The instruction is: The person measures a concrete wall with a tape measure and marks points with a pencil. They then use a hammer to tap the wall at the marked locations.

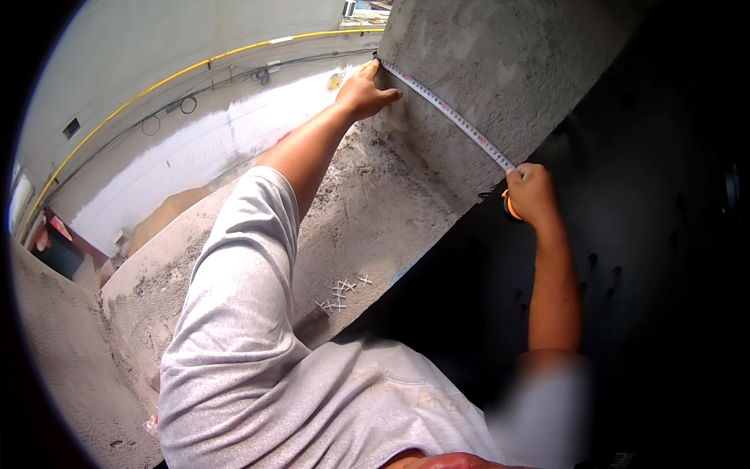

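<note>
A tape measure's white blade [453, 115] stretches along the rough grey concrete wall face, from its outer corner at the far left to its near edge on the right. My left hand [364, 94] holds the blade's end against that outer corner with its fingertips, its thumb spread out to the side. My right hand [532, 193] is wrapped round the orange and black tape measure case [512, 206] at the wall's near edge. Most of the case is hidden by the fingers. The blade bows slightly between my two hands.
Several white cross-shaped tile spacers [341, 289] lie on the rough concrete ledge [367, 227] below my left arm, near a dark flat piece [312, 325]. Beyond the ledge, a yellow pipe [168, 78] and dark cables run along an outside wall. The right side is very dark.
</note>
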Available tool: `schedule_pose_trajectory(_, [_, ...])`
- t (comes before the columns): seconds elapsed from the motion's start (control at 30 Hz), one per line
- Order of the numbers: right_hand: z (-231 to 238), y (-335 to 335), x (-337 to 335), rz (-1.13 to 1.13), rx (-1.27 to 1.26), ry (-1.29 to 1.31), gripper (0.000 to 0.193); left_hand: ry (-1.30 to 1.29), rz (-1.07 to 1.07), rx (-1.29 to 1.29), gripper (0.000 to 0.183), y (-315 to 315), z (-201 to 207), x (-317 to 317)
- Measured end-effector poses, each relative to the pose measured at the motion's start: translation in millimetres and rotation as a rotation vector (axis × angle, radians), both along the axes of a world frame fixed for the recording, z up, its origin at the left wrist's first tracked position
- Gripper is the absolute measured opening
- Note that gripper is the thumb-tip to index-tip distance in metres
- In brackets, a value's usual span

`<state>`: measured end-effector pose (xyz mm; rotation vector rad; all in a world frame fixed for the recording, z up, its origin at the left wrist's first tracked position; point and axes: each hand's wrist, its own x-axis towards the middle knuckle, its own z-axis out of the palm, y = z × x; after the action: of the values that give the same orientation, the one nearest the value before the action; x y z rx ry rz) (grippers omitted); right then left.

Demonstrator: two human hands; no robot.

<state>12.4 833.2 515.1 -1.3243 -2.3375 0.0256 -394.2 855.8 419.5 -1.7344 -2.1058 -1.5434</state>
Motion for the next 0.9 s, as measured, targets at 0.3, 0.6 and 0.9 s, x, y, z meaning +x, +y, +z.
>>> schedule_pose_trajectory(0.3, [-4,6,4,0.052,0.020,0.040,0.037,0.163,0.155,-0.165,0.126,-11,26,26])
schedule_pose_trajectory(0.6, [2,0,1,-0.001,-0.030,0.007,0.037,0.124,0.139,-0.033,0.125,-5,7,25])
schedule_pose_trajectory(0.9, [-4,7,4,0.021,-0.011,0.004,0.038,0.012,-0.009,0.076,0.113,-1,-2,-3])
